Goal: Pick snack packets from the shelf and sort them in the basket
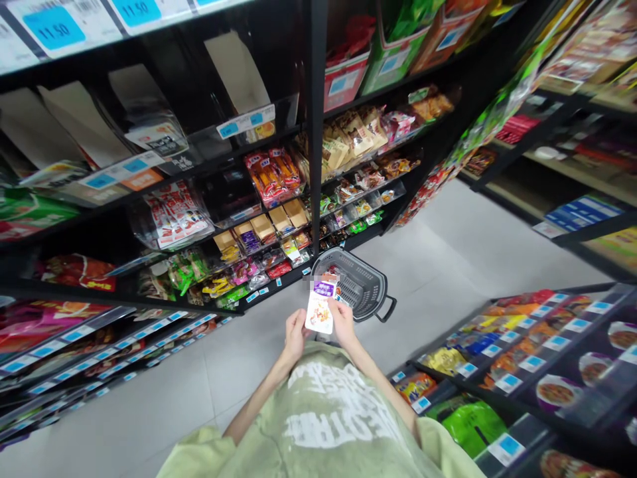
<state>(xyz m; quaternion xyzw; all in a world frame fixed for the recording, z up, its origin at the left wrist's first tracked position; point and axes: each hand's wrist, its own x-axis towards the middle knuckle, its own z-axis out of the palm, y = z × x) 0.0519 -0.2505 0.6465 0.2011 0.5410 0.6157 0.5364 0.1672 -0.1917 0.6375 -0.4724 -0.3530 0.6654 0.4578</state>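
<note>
A white snack packet point(320, 313) with a purple band and a food picture is held upright in front of my shirt. My left hand point(295, 332) pinches its left edge. On the opposite edge, my right hand point(342, 319) grips the same packet with the thumb over its front. Just beyond the packet, a grey plastic shopping basket point(369, 279) with slotted sides sits on the floor. Some small item shows at the basket's left end, partly covered by the packet.
Ahead, a black shelf rack point(314, 133) holds snack bags, with orange packs point(275, 174) and small boxes on lower tiers. Another shelf point(527, 338) stands close on my right. Grey tiled floor point(438, 252) runs between the shelves.
</note>
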